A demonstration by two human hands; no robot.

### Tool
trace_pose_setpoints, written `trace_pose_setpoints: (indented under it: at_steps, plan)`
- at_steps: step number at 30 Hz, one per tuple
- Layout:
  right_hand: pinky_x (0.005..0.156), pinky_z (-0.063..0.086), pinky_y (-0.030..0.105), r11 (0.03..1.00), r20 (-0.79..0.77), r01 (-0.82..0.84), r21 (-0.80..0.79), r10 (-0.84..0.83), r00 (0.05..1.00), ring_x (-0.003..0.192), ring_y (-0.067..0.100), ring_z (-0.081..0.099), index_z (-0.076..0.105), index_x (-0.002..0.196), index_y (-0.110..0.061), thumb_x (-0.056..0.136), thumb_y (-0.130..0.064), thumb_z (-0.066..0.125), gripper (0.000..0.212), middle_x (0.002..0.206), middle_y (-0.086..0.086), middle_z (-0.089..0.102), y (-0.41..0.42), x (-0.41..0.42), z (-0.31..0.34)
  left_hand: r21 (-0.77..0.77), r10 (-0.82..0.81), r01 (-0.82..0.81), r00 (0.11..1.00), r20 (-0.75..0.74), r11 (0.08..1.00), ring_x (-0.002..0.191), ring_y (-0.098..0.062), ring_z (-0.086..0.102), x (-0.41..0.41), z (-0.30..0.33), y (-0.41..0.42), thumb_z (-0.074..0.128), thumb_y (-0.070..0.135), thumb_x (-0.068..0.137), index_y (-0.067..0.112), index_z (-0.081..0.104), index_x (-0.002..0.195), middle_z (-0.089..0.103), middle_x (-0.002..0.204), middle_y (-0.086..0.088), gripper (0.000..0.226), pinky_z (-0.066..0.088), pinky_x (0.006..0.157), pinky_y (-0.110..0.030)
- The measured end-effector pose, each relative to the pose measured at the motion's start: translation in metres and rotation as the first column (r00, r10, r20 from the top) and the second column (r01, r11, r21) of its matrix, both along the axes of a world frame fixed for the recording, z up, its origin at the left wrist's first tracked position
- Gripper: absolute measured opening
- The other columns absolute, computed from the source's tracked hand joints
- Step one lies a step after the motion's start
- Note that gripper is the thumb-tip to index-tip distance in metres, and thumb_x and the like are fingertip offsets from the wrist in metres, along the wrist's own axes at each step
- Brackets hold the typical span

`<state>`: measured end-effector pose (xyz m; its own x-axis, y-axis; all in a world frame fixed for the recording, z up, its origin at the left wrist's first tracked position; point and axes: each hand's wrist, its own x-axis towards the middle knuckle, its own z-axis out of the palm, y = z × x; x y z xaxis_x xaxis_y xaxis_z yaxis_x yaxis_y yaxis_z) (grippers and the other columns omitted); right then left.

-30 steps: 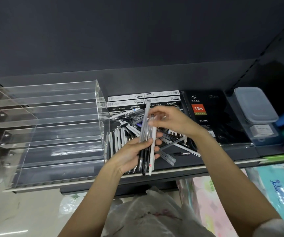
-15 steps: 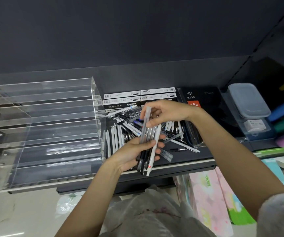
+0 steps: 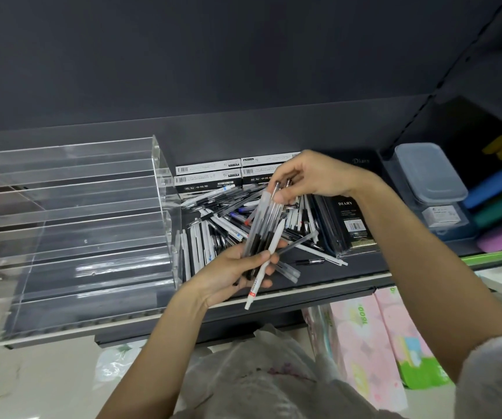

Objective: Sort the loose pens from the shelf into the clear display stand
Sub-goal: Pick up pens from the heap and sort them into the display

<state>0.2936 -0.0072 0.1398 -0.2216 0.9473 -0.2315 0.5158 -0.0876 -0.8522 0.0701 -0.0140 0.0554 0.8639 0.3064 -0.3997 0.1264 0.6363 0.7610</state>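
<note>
My left hand (image 3: 228,270) grips the lower ends of a bundle of pens (image 3: 266,225), clear-barrelled ones plus one white pen that sticks out below. My right hand (image 3: 307,175) pinches the top ends of the same bundle. Both hands hover over the heap of loose pens (image 3: 222,217) on the dark shelf. The clear display stand (image 3: 71,225), stepped in several tiers, stands at the left of the shelf and holds no pens that I can see.
Boxed pens (image 3: 207,176) line the back of the shelf. Wrapped diary books (image 3: 349,225) lie right of the heap, then a lidded plastic box (image 3: 428,173) and coloured rolls (image 3: 501,207). Pink packs (image 3: 364,343) sit below the shelf edge.
My right hand has risen a little to the tops of the pens. The bundle now leans more to the right, fanned in my left hand. The view has shifted slightly.
</note>
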Motion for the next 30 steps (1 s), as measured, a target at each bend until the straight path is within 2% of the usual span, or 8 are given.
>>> trace_pose_setpoints:
  at_steps: [4, 9, 11, 14, 19, 24, 27, 30]
  plan:
    - [0.074, 0.055, 0.022, 0.997, -0.005, 0.062, 0.054, -0.062, 0.998, 0.075, 0.018, 0.067, 0.071, 0.093, -0.011, 0.073, -0.017, 0.073, 0.021, 0.086, 0.014, 0.070, -0.009, 0.009, 0.006, 0.060, -0.074, 0.075, 0.997, -0.016, 0.995, 0.074, -0.006, 0.057, 0.001, 0.002, 0.005, 0.048, 0.008, 0.094, 0.007, 0.054, 0.124, 0.060, 0.085, 0.004, 0.030, 0.052, 0.068, -0.024]
    - [0.070, 0.053, 0.016, 0.901, -0.123, 0.378, 0.214, -0.359, 0.925, 0.070, 0.008, 0.065, 0.071, 0.088, -0.018, 0.070, -0.018, 0.071, 0.017, 0.076, 0.000, 0.073, -0.044, 0.043, 0.011, 0.039, -0.038, 0.040, 0.997, -0.071, 0.998, 0.076, -0.010, 0.058, -0.007, -0.006, 0.004, 0.047, 0.005, 0.094, 0.007, 0.058, 0.123, 0.057, 0.082, 0.002, 0.030, 0.054, 0.076, -0.027]
    - [0.069, 0.050, 0.013, 0.774, -0.261, 0.576, 0.263, -0.518, 0.815, 0.067, 0.002, 0.063, 0.070, 0.088, -0.020, 0.072, -0.015, 0.071, 0.017, 0.074, -0.011, 0.072, -0.061, 0.040, 0.003, -0.095, 0.193, -0.192, 0.981, 0.007, 0.977, 0.075, -0.012, 0.060, -0.002, -0.005, 0.005, 0.046, 0.007, 0.093, 0.008, 0.061, 0.115, 0.056, 0.084, -0.002, 0.027, 0.056, 0.075, -0.029]
    - [0.072, 0.051, 0.016, 0.459, -0.490, 0.843, 0.281, -0.686, 0.537, 0.074, 0.005, 0.063, 0.069, 0.092, -0.020, 0.080, -0.007, 0.069, 0.018, 0.078, -0.012, 0.071, -0.071, -0.004, -0.025, -0.317, 0.493, -0.443, 0.864, 0.098, 0.839, 0.086, -0.022, 0.069, 0.015, 0.001, 0.004, 0.042, 0.010, 0.097, 0.012, 0.059, 0.108, 0.067, 0.097, -0.007, 0.021, 0.058, 0.076, -0.036]
    - [0.074, 0.051, 0.018, 0.128, -0.695, 0.987, 0.097, -0.701, 0.159, 0.077, 0.004, 0.063, 0.069, 0.091, -0.019, 0.083, -0.005, 0.066, 0.017, 0.078, -0.012, 0.070, -0.071, -0.076, -0.058, -0.324, 0.651, -0.585, 0.745, 0.147, 0.743, 0.104, -0.032, 0.066, 0.046, 0.019, -0.001, 0.038, 0.009, 0.101, 0.012, 0.052, 0.112, 0.064, 0.121, -0.017, 0.018, 0.056, 0.086, -0.040]
    - [0.080, 0.053, 0.022, 0.071, -0.674, 0.997, 0.023, -0.736, 0.068, 0.083, 0.006, 0.066, 0.069, 0.093, -0.014, 0.085, -0.004, 0.065, 0.014, 0.085, -0.003, 0.071, -0.074, -0.104, -0.071, -0.262, 0.692, -0.650, 0.713, 0.116, 0.714, 0.081, -0.013, 0.071, 0.059, 0.024, 0.001, 0.044, 0.005, 0.097, 0.015, 0.046, 0.109, 0.069, 0.087, -0.004, 0.015, 0.058, 0.071, -0.025]
    - [0.079, 0.054, 0.028, 0.074, -0.667, 0.997, -0.036, -0.744, 0.031, 0.085, 0.010, 0.065, 0.069, 0.095, -0.012, 0.087, -0.004, 0.063, 0.013, 0.093, 0.010, 0.070, -0.074, -0.110, -0.077, -0.269, 0.672, -0.625, 0.727, 0.141, 0.733, 0.094, -0.018, 0.069, 0.062, 0.022, -0.004, 0.042, 0.006, 0.098, 0.012, 0.045, 0.118, 0.070, 0.103, -0.011, 0.021, 0.056, 0.078, -0.026]
    - [0.081, 0.054, 0.032, 0.105, -0.632, 0.994, 0.032, -0.769, 0.102, 0.090, 0.017, 0.066, 0.068, 0.096, -0.018, 0.088, -0.006, 0.063, 0.015, 0.097, 0.009, 0.070, -0.073, -0.118, -0.080, -0.228, 0.620, -0.583, 0.768, 0.158, 0.780, 0.104, -0.014, 0.065, 0.062, 0.021, -0.011, 0.039, 0.015, 0.101, 0.015, 0.052, 0.132, 0.065, 0.123, -0.006, 0.034, 0.052, 0.086, -0.028]
